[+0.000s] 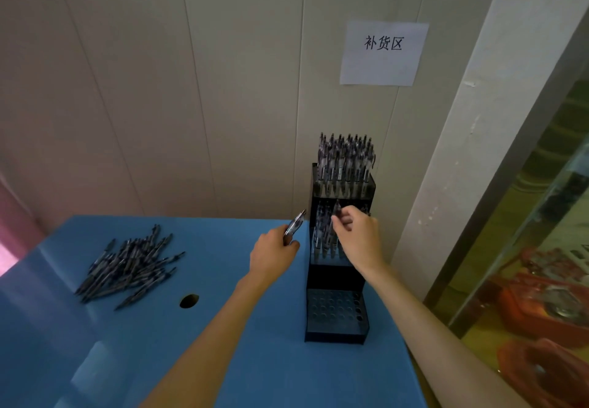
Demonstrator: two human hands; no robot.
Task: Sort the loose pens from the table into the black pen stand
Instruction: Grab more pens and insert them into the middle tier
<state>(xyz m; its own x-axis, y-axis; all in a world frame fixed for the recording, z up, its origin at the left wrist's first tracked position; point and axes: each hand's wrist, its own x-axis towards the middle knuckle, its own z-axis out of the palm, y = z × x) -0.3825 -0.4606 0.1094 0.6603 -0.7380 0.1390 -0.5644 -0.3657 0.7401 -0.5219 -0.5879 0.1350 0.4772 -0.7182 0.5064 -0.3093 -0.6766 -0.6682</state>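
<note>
Black pen stand (334, 315) sits upright on the blue table (255, 360), three stepped tiers: top full of vertical pens, middle partly filled, bottom holes bare. Right hand (358, 237) pinches one upright pen (336, 211) over the middle tier. Left hand (274, 256) grips pens (294, 224) angled up-right. Loose pens (127, 267) lie piled at left.

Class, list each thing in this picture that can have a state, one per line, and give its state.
Top tier: packed with upright pens.
Middle tier: partly filled.
Bottom tier: holes empty.
Pen pile: loose on the table, left of the stand.
Left hand: grips a few pens.
Right hand: pinches one pen at the middle tier.
Paper sign: stuck flat on the wall.
</note>
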